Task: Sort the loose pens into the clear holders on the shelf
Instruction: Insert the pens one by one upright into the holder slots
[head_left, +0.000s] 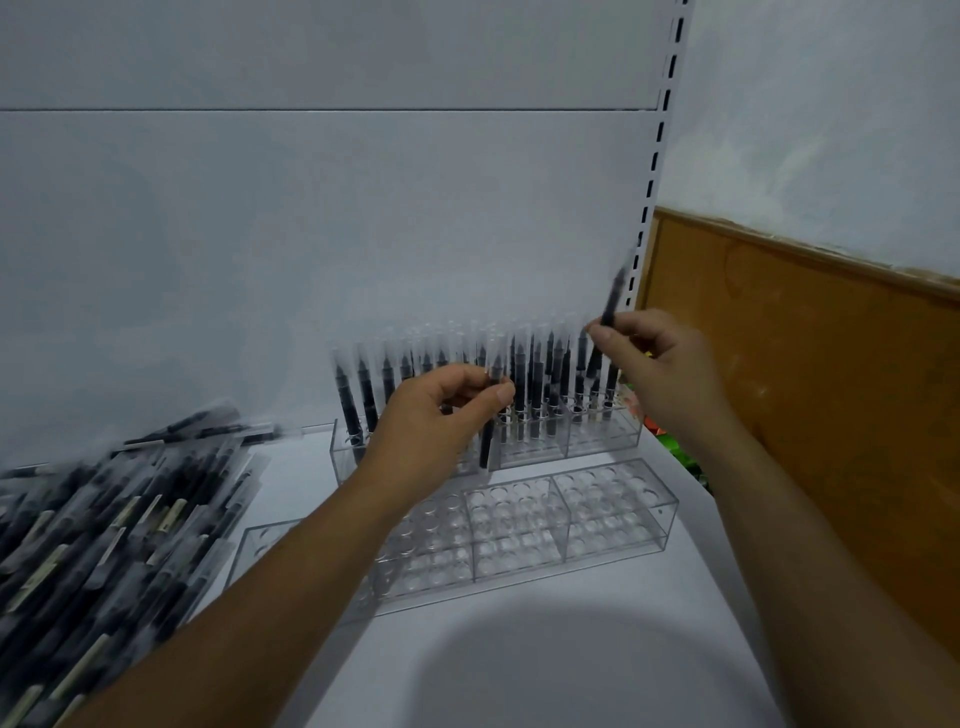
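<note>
1. My left hand (441, 402) pinches a black pen (487, 447) near its middle, just in front of the back holder (602, 439).
2. My right hand (660, 364) pinches a second pen (613, 301) low on its body, above the right end of that holder.
3. The fingers of both hands are curled tight on their pens.
4. I think these pens are light and stiff. Each seems to sit in a clear sleeve that may be slippery, so I would hold the middle firmly.
5. The back holder has many pens standing in it. The front holder (613, 514) looks empty.
6. The loose pile (119, 514) lies on the shelf (545, 665), at the left.
7. Pale strips on the pile may be labels, but they are too blurry to read.
</note>
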